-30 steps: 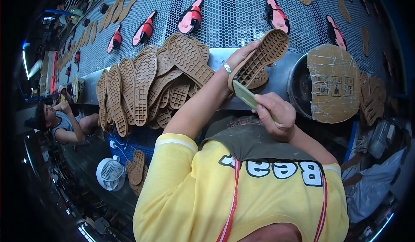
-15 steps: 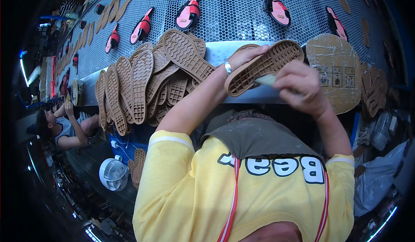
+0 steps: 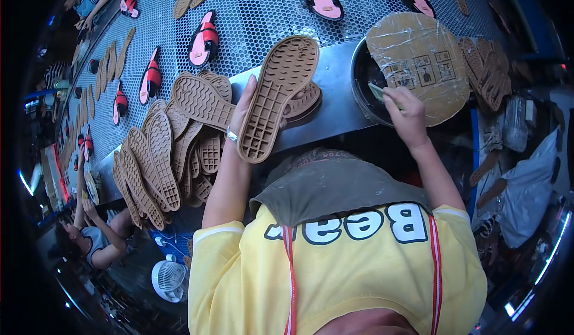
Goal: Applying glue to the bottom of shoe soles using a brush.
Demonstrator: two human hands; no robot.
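Note:
A brown shoe sole (image 3: pixel 281 93) stands tilted upright in my left hand (image 3: pixel 244 103), its grid and wavy tread facing me. The fingers hold it from behind and at its left edge. My right hand (image 3: pixel 409 115) pinches a pale green flat tool (image 3: pixel 379 91) over the mouth of a round dark pot (image 3: pixel 363 75); whether its tip touches what is inside cannot be seen. A round cardboard lid (image 3: pixel 442 90) covers much of the pot. Behind the held sole, more soles (image 3: pixel 304 103) lie stacked on the metal ledge (image 3: pixel 338 75).
A heap of brown soles (image 3: pixel 158 161) spills over the ledge at left; another pile (image 3: pixel 487 72) is at right. Pink-and-black sandals with red straps (image 3: pixel 204 40) stand on the perforated belt (image 3: pixel 257 18). A white fan (image 3: pixel 169 280) is below left, near another person (image 3: pixel 98 239).
My right hand has drawn the pale green tool away from the sole and over to the pot. The left hand has turned the sole more upright. The whole view has shifted.

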